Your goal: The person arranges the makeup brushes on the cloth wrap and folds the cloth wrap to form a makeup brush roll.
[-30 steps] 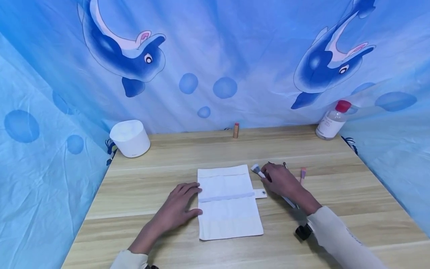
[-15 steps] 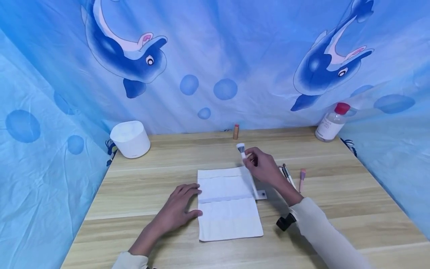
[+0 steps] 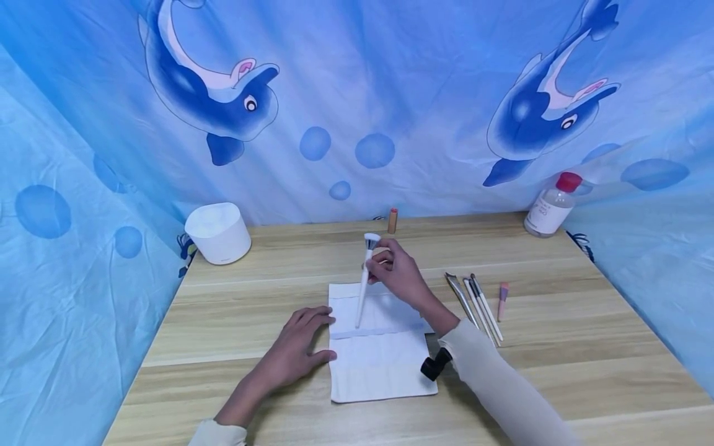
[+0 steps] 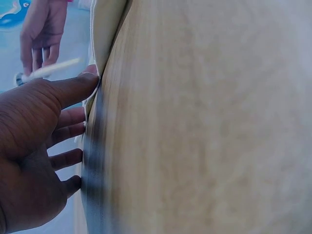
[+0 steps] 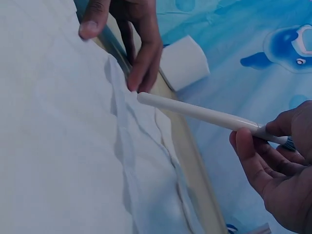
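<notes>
Between thumb and fingertips my right hand [image 3: 403, 275] pinches a white makeup brush [image 3: 362, 297] near its bristle end. The bristles point up and away, and the handle's tip hangs over a white cloth brush roll [image 3: 385, 371]. In the right wrist view the long handle [image 5: 204, 116] slants toward the cloth's raised band [image 5: 124, 141]. My left hand [image 3: 292, 347] rests at the roll's left edge, fingers spread and fingertips on the border. From the left wrist view, the thumb [image 4: 78, 90] lies along that edge. The right forearm hides the roll's side strap.
Right of the roll lie several slim makeup tools [image 3: 474, 303] side by side, with a small pink brush [image 3: 502, 301] beside them. At the back stand a white container [image 3: 219, 234], a lipstick-like tube [image 3: 393, 221] and a red-capped bottle [image 3: 549, 207], before a blue dolphin curtain.
My right hand has lifted the makeup brush off the table at the right and carried it left over the brush roll. My left hand stays in place.
</notes>
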`<control>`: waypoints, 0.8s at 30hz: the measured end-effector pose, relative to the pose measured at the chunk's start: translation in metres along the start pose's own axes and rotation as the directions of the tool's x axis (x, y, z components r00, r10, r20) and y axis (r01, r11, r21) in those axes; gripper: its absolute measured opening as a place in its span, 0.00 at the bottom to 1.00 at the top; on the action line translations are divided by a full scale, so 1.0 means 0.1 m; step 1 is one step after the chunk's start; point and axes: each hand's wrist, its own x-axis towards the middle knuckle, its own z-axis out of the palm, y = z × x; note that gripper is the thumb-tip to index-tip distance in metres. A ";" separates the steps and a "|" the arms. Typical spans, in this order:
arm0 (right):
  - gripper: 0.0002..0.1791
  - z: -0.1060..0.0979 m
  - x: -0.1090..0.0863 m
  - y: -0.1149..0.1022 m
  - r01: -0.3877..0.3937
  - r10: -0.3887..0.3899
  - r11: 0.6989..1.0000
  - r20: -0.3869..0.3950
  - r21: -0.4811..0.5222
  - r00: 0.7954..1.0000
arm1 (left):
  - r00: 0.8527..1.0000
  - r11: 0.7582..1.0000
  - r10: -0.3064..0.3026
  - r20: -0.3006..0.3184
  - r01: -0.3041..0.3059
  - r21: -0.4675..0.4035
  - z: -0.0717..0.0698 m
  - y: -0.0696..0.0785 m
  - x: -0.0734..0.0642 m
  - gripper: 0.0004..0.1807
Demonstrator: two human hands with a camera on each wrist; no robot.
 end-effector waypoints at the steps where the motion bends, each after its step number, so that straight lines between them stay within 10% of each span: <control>1: 0.29 0.04 0.02 0.05 -0.005 0.005 1.000 -0.001 -0.003 1.000 | 1.000 1.000 0.000 -0.001 0.000 0.001 0.00 0.00 0.00 0.35; 24: 0.30 0.35 0.08 0.23 -0.076 0.095 0.987 0.135 -0.142 0.986 | 1.000 1.000 -0.021 0.007 0.021 0.019 0.02 -0.01 0.01 0.35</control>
